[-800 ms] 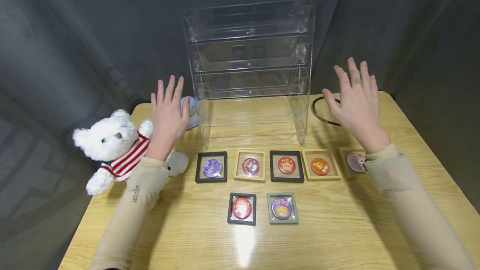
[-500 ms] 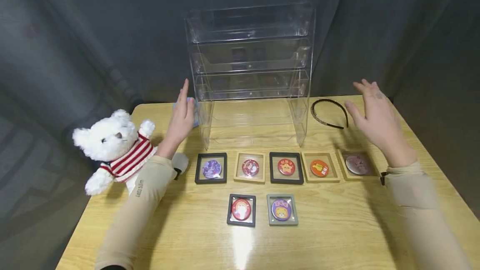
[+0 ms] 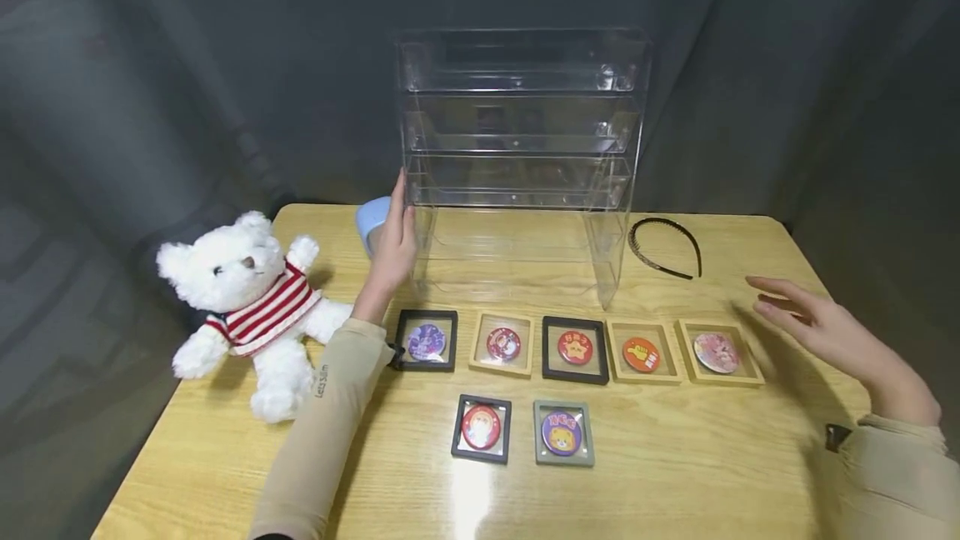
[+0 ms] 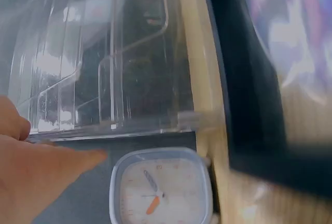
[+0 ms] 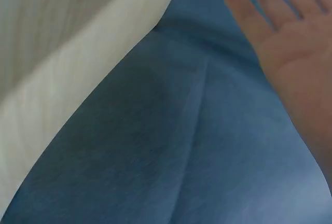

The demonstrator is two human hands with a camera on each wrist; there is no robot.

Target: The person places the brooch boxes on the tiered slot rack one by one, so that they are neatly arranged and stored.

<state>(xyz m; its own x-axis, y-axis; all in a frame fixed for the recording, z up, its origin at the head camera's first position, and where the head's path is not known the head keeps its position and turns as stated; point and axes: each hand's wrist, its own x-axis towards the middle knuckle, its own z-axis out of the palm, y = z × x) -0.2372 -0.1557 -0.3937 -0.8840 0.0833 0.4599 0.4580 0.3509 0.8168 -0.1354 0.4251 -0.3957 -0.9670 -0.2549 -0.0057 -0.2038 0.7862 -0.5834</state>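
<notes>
A clear acrylic tiered rack (image 3: 517,148) stands upright at the back of the table. My left hand (image 3: 393,248) is at its left side panel, fingers straight and pointing up along it. In the left wrist view, a light-blue clock (image 4: 161,190) with an orange hand sits just past the fingertips, beside the rack. My right hand (image 3: 832,332) hovers above the right part of the table with loosely bent fingers and holds nothing. The nearest thing to it is a wood-coloured square frame (image 3: 752,375) with a pink round badge.
Several framed badges, such as a black frame (image 3: 576,377) and a grey-green frame (image 3: 564,458), lie in two rows before the rack. A white teddy bear (image 3: 273,315) in a striped sweater sits at left. A black headband (image 3: 666,222) lies right of the rack. Dark curtains hang behind.
My left hand has moved right, from above the clock to the rack's side. My right hand has come down and outward to the right, uncovering the headband and the pink badge's frame.
</notes>
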